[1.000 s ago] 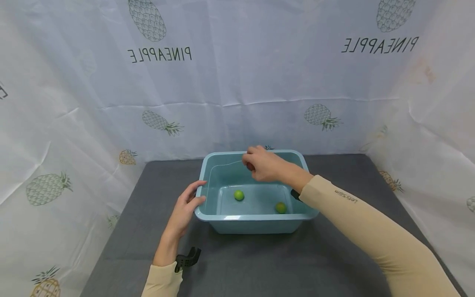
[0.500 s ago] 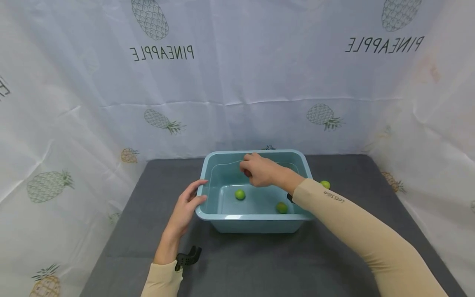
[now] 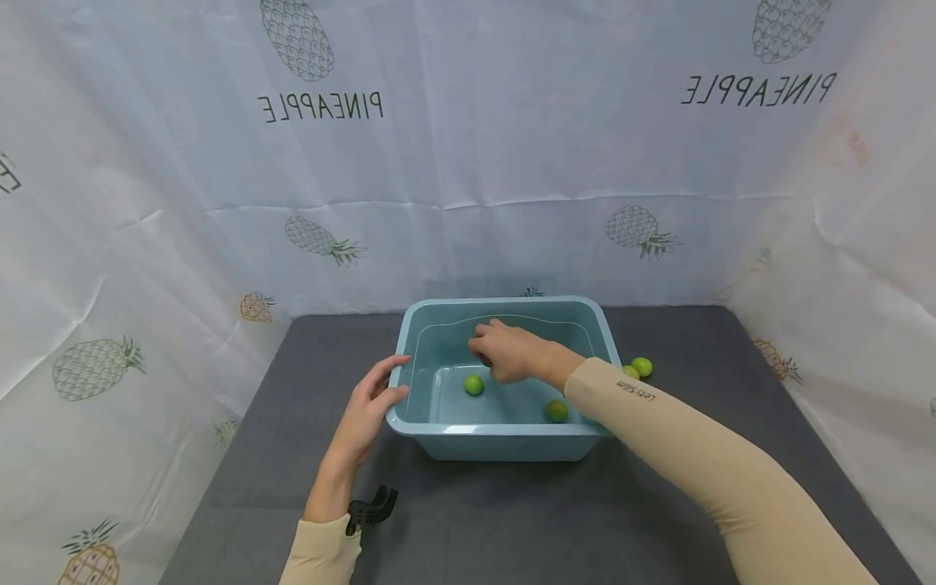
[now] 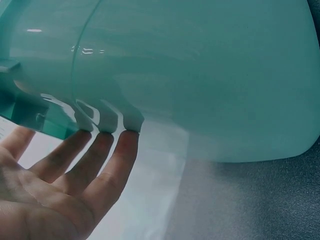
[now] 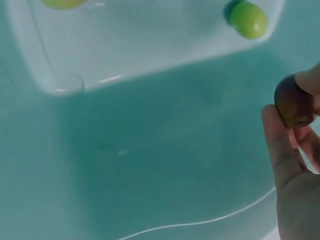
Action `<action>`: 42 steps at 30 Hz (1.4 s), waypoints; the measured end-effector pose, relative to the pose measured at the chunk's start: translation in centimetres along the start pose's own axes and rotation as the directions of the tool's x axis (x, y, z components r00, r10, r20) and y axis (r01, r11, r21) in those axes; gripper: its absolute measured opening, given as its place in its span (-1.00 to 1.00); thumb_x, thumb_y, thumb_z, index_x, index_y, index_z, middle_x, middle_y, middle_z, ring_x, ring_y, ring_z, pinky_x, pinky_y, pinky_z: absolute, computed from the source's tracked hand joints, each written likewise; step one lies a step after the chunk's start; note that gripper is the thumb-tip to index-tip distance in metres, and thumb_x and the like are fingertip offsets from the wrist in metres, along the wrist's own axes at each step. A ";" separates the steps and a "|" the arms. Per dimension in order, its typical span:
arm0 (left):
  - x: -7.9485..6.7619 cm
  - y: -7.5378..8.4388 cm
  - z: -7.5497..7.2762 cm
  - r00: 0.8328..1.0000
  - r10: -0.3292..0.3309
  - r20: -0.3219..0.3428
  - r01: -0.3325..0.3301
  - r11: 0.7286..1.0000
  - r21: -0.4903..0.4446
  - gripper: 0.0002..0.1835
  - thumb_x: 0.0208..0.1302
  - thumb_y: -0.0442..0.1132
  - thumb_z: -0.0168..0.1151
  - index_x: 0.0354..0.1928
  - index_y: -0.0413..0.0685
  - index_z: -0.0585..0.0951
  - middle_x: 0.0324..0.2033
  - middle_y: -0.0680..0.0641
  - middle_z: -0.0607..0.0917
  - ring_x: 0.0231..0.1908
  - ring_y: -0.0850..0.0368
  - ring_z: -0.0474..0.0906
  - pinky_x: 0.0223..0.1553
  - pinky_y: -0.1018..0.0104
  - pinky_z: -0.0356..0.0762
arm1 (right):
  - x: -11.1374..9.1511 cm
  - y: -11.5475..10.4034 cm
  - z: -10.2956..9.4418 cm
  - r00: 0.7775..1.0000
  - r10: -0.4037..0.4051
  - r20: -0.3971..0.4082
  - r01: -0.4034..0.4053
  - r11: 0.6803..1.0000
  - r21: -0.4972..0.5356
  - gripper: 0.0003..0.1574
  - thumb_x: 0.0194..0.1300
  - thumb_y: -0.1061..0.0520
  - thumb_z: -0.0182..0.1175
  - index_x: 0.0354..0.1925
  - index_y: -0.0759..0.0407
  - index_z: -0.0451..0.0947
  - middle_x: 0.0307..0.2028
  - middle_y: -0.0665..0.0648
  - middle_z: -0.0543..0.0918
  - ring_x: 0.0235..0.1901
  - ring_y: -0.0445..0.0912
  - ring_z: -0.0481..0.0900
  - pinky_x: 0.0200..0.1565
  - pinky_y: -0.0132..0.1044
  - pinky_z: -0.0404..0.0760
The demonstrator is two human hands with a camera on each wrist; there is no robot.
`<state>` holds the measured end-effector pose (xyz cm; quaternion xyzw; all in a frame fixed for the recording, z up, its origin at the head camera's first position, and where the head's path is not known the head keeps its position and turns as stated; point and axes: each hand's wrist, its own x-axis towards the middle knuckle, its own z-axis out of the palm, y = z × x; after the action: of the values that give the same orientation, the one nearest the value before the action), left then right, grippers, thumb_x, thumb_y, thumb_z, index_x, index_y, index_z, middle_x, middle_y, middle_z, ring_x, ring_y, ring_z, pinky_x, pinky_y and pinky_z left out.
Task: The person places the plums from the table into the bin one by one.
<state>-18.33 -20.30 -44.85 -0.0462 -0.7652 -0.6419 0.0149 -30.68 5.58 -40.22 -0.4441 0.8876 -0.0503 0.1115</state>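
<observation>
My right hand [image 3: 510, 353] is inside the light blue plastic basin [image 3: 504, 429], above its floor. It pinches a dark brownish round fruit [image 5: 292, 101] between thumb and fingers; from the head view the fruit is hidden. On the basin floor lie a bright green lime [image 3: 474, 384], near the fingers, and a darker green lime [image 3: 556, 411] towards the front right. At the basin's left side, my left hand [image 3: 364, 406] holds the rim, with thumb and index finger at the edge. Its other fingertips [image 4: 131, 137] press against the outer wall in the left wrist view.
Two more green fruits, one of them a lime [image 3: 642, 366], lie just outside the basin's right side, partly behind the right sleeve [image 3: 658, 422]. Dark grey cloth [image 3: 475, 520] covers the table. White pineapple-print fabric [image 3: 468, 146] hangs behind and at both sides.
My right hand has moved down and slightly left, deeper into the basin. With the sleeve shifted, the two fruits outside on the right have come into view. The left hand stays put.
</observation>
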 end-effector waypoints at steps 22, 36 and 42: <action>0.1 -0.2 0.0 1.000 0.006 0.000 -0.006 1.000 -0.007 -0.52 0.45 -0.29 0.13 0.38 0.00 0.45 0.45 -0.16 0.31 0.28 -0.16 0.40 0.06 0.05 0.47 | 0.5 -0.4 1.2 0.998 0.013 0.065 -0.007 0.995 -0.097 -0.58 0.42 0.25 0.15 0.21 0.08 0.55 0.00 0.09 0.48 -0.12 -0.03 0.32 -0.13 -0.15 0.46; 0.3 -0.5 -0.1 1.000 0.013 0.004 -0.013 1.000 -0.005 -0.52 0.46 -0.28 0.14 0.39 0.00 0.44 0.46 -0.17 0.30 0.27 -0.17 0.41 0.05 0.07 0.48 | -0.4 -0.9 -2.6 1.000 0.004 -0.022 -0.005 0.999 -0.046 -0.71 0.42 0.26 0.06 0.05 0.16 0.57 -0.09 0.11 0.55 -0.19 -0.05 0.47 -0.26 -0.18 0.50; 0.3 -0.6 -0.1 1.000 0.021 0.007 -0.021 1.000 -0.011 -0.52 0.47 -0.29 0.13 0.39 -0.03 0.43 0.46 -0.17 0.30 0.28 -0.16 0.40 0.06 0.07 0.47 | -1.5 -1.4 -4.4 0.996 0.018 -0.084 -0.013 0.999 0.051 -0.77 0.46 0.20 0.08 0.01 0.13 0.59 -0.09 0.09 0.57 -0.23 -0.10 0.50 -0.20 -0.20 0.52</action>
<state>-18.71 -20.47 -45.42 -0.0569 -0.7611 -0.6459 0.0187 -29.77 5.84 -35.50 -0.4317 0.8934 -0.0905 0.0855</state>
